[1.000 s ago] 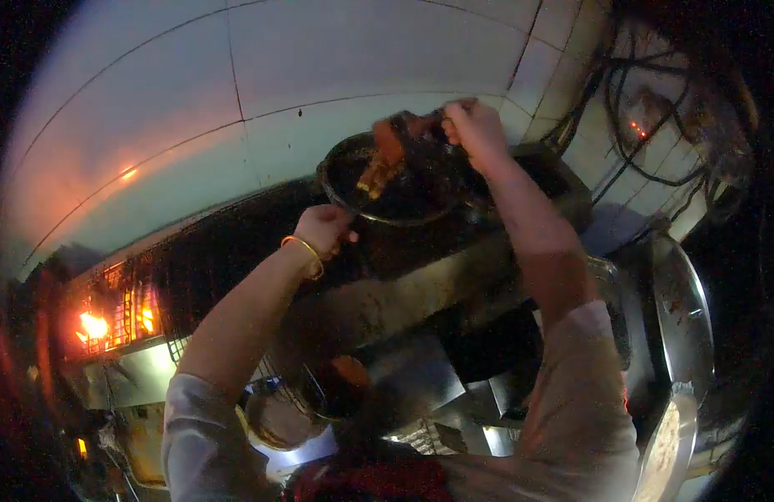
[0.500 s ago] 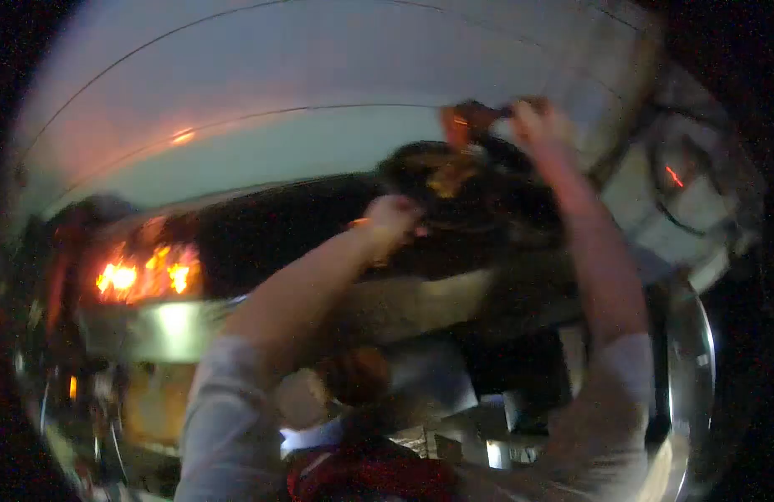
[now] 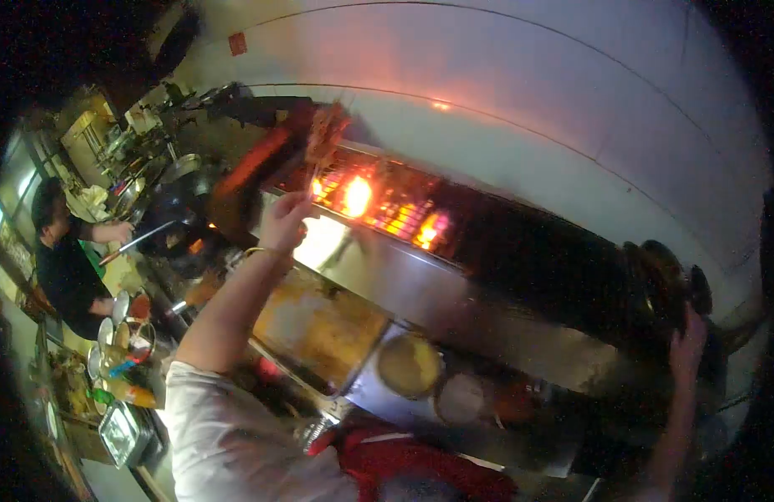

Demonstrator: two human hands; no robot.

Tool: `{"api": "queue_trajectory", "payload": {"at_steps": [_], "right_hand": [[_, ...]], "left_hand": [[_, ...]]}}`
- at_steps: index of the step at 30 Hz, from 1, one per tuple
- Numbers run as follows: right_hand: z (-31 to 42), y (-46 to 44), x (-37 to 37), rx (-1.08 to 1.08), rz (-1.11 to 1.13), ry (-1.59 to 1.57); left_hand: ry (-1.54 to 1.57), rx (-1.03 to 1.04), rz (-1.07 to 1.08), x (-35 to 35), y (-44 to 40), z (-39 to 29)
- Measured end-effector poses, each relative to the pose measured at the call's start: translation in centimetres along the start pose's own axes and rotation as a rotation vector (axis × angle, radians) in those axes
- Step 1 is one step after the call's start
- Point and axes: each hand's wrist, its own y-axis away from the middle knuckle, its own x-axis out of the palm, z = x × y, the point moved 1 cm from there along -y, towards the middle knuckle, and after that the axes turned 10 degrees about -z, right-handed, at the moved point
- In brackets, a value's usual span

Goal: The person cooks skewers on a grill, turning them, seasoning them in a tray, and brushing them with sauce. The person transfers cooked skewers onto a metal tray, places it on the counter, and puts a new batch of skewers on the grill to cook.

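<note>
Gripping skewers [image 3: 323, 142] over flaming grill [image 3: 379, 205] with closed left hand [image 3: 287, 221]; reaching to dark pan [image 3: 655, 280] with right hand [image 3: 687, 341], grip too blurred to tell.

Flames [image 3: 358, 197] burn in a grill [image 3: 389, 182], upper centre, before a wall [image 3: 487, 75].
Far left, a person [image 3: 65, 268] stands beside a pan [image 3: 165, 230]; round containers [image 3: 410, 368] sit lower centre, right of a worktop [image 3: 316, 322].

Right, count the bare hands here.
4: left hand by the grill; right hand by dark pans; co-worker's upper hand near a tool, lower hand by bowls. Others may be hidden.
</note>
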Motion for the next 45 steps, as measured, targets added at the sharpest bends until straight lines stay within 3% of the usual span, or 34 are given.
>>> {"api": "queue_trajectory", "payload": {"at_steps": [3,5,6,7,9,11,13,16,19,20,22,24,26,29,30,32,34,36,38,40,42,44,45], "right_hand": [[9.1,-0.1,0.3,-0.093,-0.132,-0.153],[18.2,0.6,0.5,-0.238,-0.131,-0.169],[22.6,0.9,0.5,-0.303,-0.017,-0.217],[26.9,1.1,0.5,-0.370,0.097,-0.263],[34.1,2.3,-0.2,-0.572,0.111,-0.360],[37.4,4.3,0.9,-0.556,0.144,-0.490],[38.4,6.0,1.6,-0.506,0.230,-0.514],[39.0,7.2,2.2,-0.454,0.288,-0.550],[38.3,8.6,1.9,-0.404,0.311,-0.587],[38.1,8.9,1.8,-0.382,0.312,-0.604],[37.4,9.8,2.3,-0.337,0.315,-0.636],[36.7,11.2,2.9,-0.290,0.322,-0.665],[37.5,11.0,3.4,-0.307,0.332,-0.759],[38.2,11.3,5.2,-0.438,0.317,-0.810],[38.6,11.6,5.4,-0.433,0.370,-0.795],[38.9,12.1,5.6,-0.465,0.243,-0.922],[38.9,13.0,5.7,-0.495,0.246,-0.963],[38.5,14.0,5.7,-0.515,0.352,-0.896],[37.3,15.2,6.0,-0.428,0.354,-0.965],[36.2,15.7,6.0,-0.359,0.363,-1.008],[34.9,15.5,5.8,-0.314,0.383,-1.034],[34.2,15.4,5.8,-0.310,0.427,-1.002],[34.1,15.3,5.8,-0.305,0.443,-0.980]], "left_hand": [[-0.097,-0.173,0.000,-5.4,-7.0,6.0],[-0.209,-0.194,0.086,-6.4,-10.7,8.8],[-0.250,-0.172,0.136,-6.5,-11.8,10.0],[-0.135,-0.252,0.153,-6.0,-11.5,9.1],[-0.072,-0.279,0.253,-6.1,-13.4,10.3],[0.056,-0.331,0.343,-6.6,-15.1,11.9],[0.256,-0.413,0.422,-6.3,-16.5,14.9],[0.199,-0.549,0.397,-6.2,-15.8,13.9],[0.048,-0.568,0.512,-7.1,-14.7,11.4],[-0.128,-0.478,0.453,-8.2,-15.4,12.5],[-0.195,0.010,0.063,-9.3,-13.6,10.0],[-0.067,0.154,0.015,-8.4,-11.0,9.0],[0.156,0.127,0.214,-3.0,-4.3,4.9],[-0.251,-0.038,0.526,3.2,-2.1,5.2],[-0.414,0.017,0.491,4.9,-2.5,7.4],[-0.722,0.220,0.332,7.6,-2.9,10.8],[-0.968,0.261,0.199,8.0,-1.9,11.0],[-1.153,0.058,0.198,8.2,-2.3,9.1],[-1.158,0.534,0.303,6.6,-4.8,11.1],[-1.262,0.302,0.244,5.3,-6.7,10.1],[-1.066,0.349,0.266,3.9,-6.1,8.2],[-0.814,0.558,0.492,2.1,-4.9,9.0],[-0.424,0.049,0.604,2.2,-3.2,8.1]]}}
